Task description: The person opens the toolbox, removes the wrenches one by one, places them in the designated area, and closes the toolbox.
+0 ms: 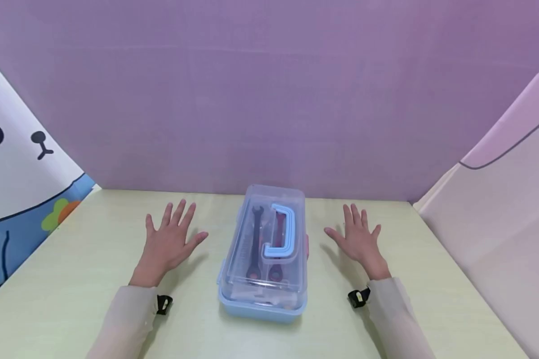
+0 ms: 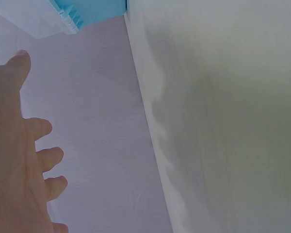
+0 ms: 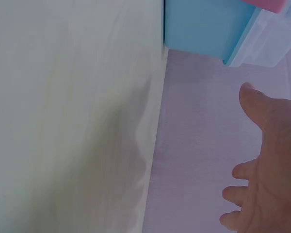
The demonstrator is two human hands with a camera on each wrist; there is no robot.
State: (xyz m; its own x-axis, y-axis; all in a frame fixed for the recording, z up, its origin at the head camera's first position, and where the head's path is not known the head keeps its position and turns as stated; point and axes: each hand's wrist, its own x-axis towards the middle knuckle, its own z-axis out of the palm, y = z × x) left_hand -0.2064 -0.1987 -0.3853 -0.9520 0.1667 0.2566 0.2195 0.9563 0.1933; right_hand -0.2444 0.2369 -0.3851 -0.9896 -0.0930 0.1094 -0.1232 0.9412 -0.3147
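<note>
A blue plastic toolbox (image 1: 262, 311) with a see-through lid and a light blue handle (image 1: 289, 232) stands on the table between my hands. Its lid is down. Through it show a dark wrench (image 1: 256, 239) and a second one with a reddish shaft (image 1: 279, 232). My left hand (image 1: 168, 244) is left of the box, fingers spread and holding nothing. To the right of the box my right hand (image 1: 360, 242) is likewise spread and bare. Both hands hover above the table, casting shadows. A pink latch (image 3: 269, 4) on the box's side appears in the right wrist view.
The pale wooden table (image 1: 193, 324) meets a purple cloth backdrop (image 1: 269, 99) at its far edge. Printed cloths hang at both sides, the left one (image 1: 22, 174) with a cartoon animal. Each wrist wears a small black strapped device (image 1: 358, 298).
</note>
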